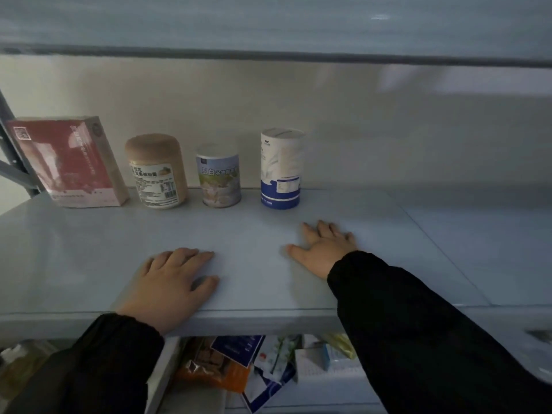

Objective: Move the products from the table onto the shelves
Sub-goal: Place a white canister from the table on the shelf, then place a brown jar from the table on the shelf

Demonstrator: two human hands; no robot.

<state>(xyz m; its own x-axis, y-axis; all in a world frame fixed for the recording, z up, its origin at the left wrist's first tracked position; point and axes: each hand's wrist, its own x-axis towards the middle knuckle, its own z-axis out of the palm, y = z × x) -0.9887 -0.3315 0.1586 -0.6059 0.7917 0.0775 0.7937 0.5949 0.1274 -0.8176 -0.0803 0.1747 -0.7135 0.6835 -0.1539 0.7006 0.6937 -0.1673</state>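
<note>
A pale grey shelf (89,258) fills the view. At its back stand a red box (68,162) leaning at the far left, a tan jar (156,171), a short can with a landscape label (219,176) and a tall white and blue canister (280,168). My left hand (173,282) lies flat on the shelf near its front edge, fingers straight, holding nothing. My right hand (324,249) also rests flat on the shelf, fingers spread, just in front of the canister and apart from it.
Another shelf (268,52) runs overhead. Below the front edge lie several packets, among them an orange bag (209,369) and a blue and white pouch (268,380). A grey upright post (12,138) stands at the far left. The shelf's right half (463,234) is bare.
</note>
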